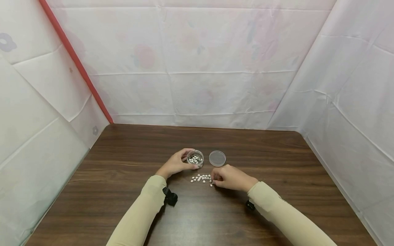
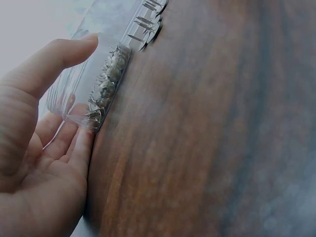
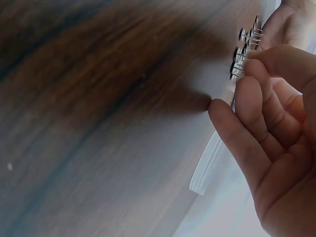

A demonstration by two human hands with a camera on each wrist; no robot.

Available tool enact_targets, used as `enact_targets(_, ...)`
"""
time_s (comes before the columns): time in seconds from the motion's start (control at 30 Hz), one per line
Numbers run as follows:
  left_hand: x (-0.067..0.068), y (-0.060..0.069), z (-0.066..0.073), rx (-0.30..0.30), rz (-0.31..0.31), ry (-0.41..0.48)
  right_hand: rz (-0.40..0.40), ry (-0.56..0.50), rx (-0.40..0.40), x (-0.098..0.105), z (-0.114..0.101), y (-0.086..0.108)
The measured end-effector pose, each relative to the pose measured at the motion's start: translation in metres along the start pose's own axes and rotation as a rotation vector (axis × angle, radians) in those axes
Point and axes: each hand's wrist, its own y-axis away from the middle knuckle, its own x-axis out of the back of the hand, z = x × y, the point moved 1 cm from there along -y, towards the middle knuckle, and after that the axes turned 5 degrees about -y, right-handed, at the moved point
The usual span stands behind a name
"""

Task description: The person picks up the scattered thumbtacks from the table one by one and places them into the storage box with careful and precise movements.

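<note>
My left hand (image 1: 176,164) grips a clear round plastic container (image 1: 195,162), thumb on its near side and fingers behind. Silver thumbtacks (image 2: 107,86) lie heaped inside it. In the left wrist view, the container stands on the tabletop. Loose thumbtacks (image 1: 201,177) are spread in front of it, several with their pins pointing up. At the right end of this group my right hand (image 1: 231,177) pinches a thumbtack between thumb and forefinger; the tack is mostly hidden by the fingertips. Its other fingers (image 3: 229,128) are bent, the little finger touching the wood.
A clear round lid (image 1: 217,158) lies on the table just right of the container, beyond my right hand. The brown wood-grain table (image 1: 197,218) is bordered by white cloth sheets (image 1: 197,92) at the back and both sides. A red strip (image 1: 77,61) runs up the left corner.
</note>
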Motion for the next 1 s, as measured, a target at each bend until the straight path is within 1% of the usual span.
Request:
enact_targets(0.4,0.0004,-0.0008,-0.0020,0.019,0.005,0.004,-0.036,0.030,-0.015,0.0007,-0.0031,-0.0005)
enact_targets(0.57,0.0001,-0.0005,-0.0023,0.018,0.004,0.007,-0.023,0.039,-0.019,-0.0014,-0.0017,-0.0007)
enact_targets(0.77,0.0002,-0.0015,-0.0036,0.017,0.005,-0.006,-0.007,0.050,-0.004,-0.0016,-0.0027,-0.0001)
enact_targets(0.9,0.0001,-0.0014,-0.0038,0.019,0.008,-0.011,-0.010,0.028,0.014,-0.0001,-0.0027,0.0006)
enact_targets(1.0,-0.0004,-0.0007,-0.0033,0.017,0.007,-0.011,-0.016,-0.001,0.011,0.0024,-0.0017,0.0021)
